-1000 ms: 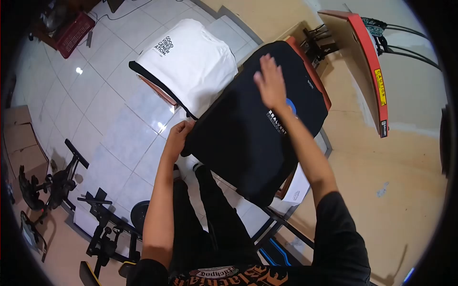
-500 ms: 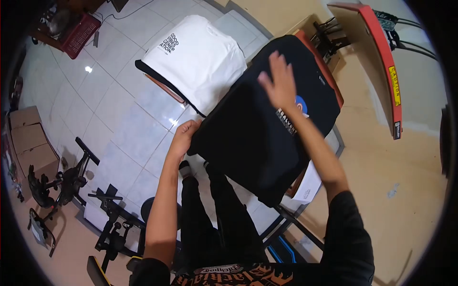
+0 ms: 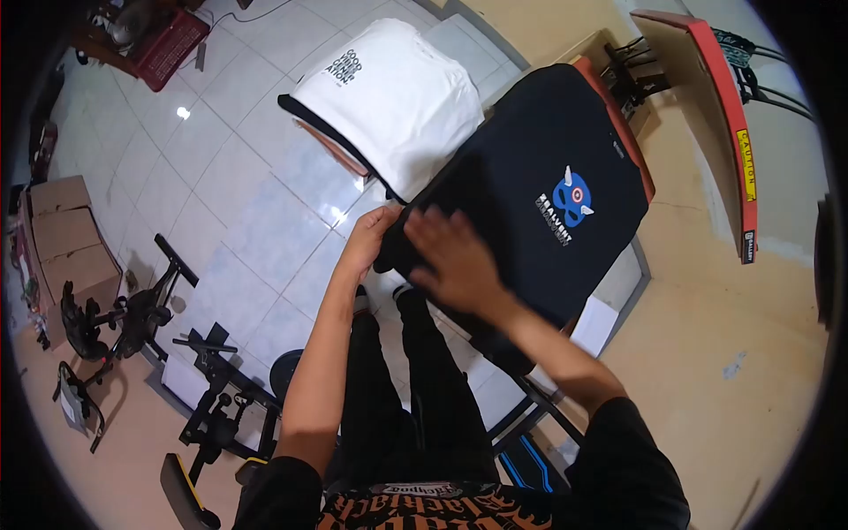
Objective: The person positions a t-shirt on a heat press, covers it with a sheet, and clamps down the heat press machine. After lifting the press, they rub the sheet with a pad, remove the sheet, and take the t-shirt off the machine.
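A black T-shirt is spread over a raised flat support in front of me, with a blue mask print and white lettering on its right part. At its left corner, my left hand is closed on the shirt's edge. My right hand, slightly blurred, lies over the near left part of the cloth with its fingers stretched out. Whether its palm presses on the fabric, I cannot tell. Behind the black shirt lies a white T-shirt with dark printed words, on a second support.
Along the wall at right leans a red-edged cardboard box with a yellow caution label. Black exercise equipment stands at lower left, near stacked brown boxes. A red crate-like object sits at upper left on the tiled floor.
My right hand has swept from the upper middle of the black shirt down and left toward my left hand, uncovering the blue print. The view has shifted slightly; my left hand stays at the edge.
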Demonstrator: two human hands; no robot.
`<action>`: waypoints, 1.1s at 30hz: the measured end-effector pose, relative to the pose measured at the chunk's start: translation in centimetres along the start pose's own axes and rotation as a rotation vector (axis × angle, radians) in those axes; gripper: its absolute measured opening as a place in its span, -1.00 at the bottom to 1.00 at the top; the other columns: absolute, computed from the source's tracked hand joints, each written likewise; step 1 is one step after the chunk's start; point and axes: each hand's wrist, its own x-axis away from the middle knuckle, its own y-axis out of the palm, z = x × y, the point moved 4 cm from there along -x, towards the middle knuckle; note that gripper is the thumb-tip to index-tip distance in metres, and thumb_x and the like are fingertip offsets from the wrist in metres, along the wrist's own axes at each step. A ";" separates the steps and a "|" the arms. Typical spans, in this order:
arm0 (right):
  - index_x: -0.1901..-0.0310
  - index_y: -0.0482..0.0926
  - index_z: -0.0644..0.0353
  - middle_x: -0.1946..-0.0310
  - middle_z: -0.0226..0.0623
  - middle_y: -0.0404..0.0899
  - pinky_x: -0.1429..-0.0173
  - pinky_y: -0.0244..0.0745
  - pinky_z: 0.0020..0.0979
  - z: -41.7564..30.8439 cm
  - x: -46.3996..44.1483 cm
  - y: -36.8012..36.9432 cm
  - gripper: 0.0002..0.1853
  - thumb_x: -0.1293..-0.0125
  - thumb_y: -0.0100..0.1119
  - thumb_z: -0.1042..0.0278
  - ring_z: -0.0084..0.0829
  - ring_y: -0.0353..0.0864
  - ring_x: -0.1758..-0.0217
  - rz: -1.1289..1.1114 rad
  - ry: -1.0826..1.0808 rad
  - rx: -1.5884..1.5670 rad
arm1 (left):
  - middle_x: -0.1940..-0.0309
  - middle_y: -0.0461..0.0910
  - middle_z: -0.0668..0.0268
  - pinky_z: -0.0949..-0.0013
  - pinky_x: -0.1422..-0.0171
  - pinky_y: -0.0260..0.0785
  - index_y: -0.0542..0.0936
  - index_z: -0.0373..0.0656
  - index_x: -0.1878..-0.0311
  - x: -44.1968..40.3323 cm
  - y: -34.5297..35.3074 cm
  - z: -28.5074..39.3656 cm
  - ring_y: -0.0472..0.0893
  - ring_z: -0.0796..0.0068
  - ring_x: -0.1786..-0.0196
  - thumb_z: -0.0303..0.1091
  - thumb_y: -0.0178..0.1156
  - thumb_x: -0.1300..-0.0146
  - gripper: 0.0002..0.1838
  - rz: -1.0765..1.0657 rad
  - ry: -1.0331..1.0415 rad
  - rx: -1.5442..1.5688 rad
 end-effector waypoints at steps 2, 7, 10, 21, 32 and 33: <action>-0.53 0.33 0.20 -0.54 -0.04 0.33 -0.66 -0.02 0.30 5.7 -3.4 -3.7 -0.25 -0.48 0.13 -0.11 0.09 0.15 -0.67 0.186 0.218 0.152 | 0.20 0.72 0.53 0.58 0.02 0.43 0.73 -0.14 0.05 -0.4 0.0 -0.2 0.60 0.78 0.18 -0.09 0.13 -0.63 -0.66 0.031 0.080 -0.063; -0.56 0.21 0.40 -0.61 0.05 0.20 -0.71 -0.16 0.25 6.9 -5.1 -2.3 -0.25 -0.56 0.03 -0.01 0.11 0.06 -0.71 0.440 0.348 0.228 | 0.21 0.74 0.49 0.56 0.03 0.46 0.72 -0.14 0.06 -0.2 0.2 -0.1 0.63 0.75 0.21 -0.05 0.16 -0.61 -0.65 -0.044 -0.035 0.037; -0.52 0.29 0.38 -0.62 -0.06 0.20 -0.71 -0.05 0.15 -3.2 -1.9 1.9 -0.26 -0.48 0.15 0.05 -0.03 0.06 -0.73 0.186 0.168 0.010 | 0.11 0.74 0.43 0.48 -0.08 0.48 0.71 -0.18 -0.03 -0.4 -0.2 -0.9 0.66 0.65 0.10 -0.10 0.11 -0.62 -0.65 -0.014 0.053 0.038; -0.54 0.38 0.09 -0.63 -0.31 0.24 -0.71 0.06 -0.02 -6.1 3.2 2.0 -0.31 -0.34 0.16 0.38 -0.27 0.19 -0.68 0.227 0.129 0.144 | -0.01 0.73 0.22 0.42 -0.07 0.63 0.59 -0.28 -0.23 -0.4 0.5 -1.0 0.74 0.46 -0.01 -0.08 0.04 -0.66 -0.57 -0.071 -0.092 0.213; -0.62 0.24 0.08 -0.70 -0.22 0.06 -0.76 -0.16 0.05 -6.1 31.9 6.6 -0.20 -0.29 0.06 0.55 -0.17 -0.01 -0.77 0.213 0.936 0.074 | 0.08 0.64 0.32 0.39 -0.16 0.40 0.61 -0.19 -0.11 -1.2 -3.0 4.2 0.57 0.51 0.01 0.03 0.14 -0.61 -0.58 0.210 0.198 -0.760; -0.62 0.22 0.13 -0.70 -0.16 0.05 -0.76 -0.16 0.03 -6.5 33.5 5.9 -0.18 -0.27 0.06 0.57 -0.16 -0.01 -0.77 0.269 1.030 -0.040 | 0.03 0.61 0.28 0.35 -0.23 0.37 0.60 -0.21 -0.16 -0.8 -1.4 5.9 0.53 0.46 -0.03 0.05 0.15 -0.60 -0.54 0.337 0.263 -0.798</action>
